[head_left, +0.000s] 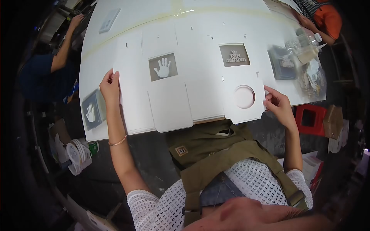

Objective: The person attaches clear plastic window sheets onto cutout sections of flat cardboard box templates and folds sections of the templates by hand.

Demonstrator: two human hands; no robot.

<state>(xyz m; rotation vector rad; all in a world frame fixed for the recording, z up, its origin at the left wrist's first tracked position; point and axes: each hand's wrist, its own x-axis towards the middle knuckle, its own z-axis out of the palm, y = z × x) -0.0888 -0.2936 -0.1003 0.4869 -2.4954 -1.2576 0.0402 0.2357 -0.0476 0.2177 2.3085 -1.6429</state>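
A large flat die-cut white cardboard box blank (206,92) lies unfolded on the table in front of me. Its left window shows a white handprint (163,68) on grey; the right one shows raised lettering (234,56), with "CHRISTMAS" on its lowest line. A round cutout (244,97) is in the near right panel. At the left edge of the blank, my left hand (110,87) is closed, thumb and fingers pinching the card. My right hand (279,106) pinches the opposite edge beside the round cutout, its fingers curled.
A clear case with a white handprint (92,109) sits left of my forearm. Toward the right are another clear case (283,63), a nozzle bottle (308,54) and a plastic bag (313,81). Other people's arms (63,50) reach in at both sides. A red stool (310,115) stands below.
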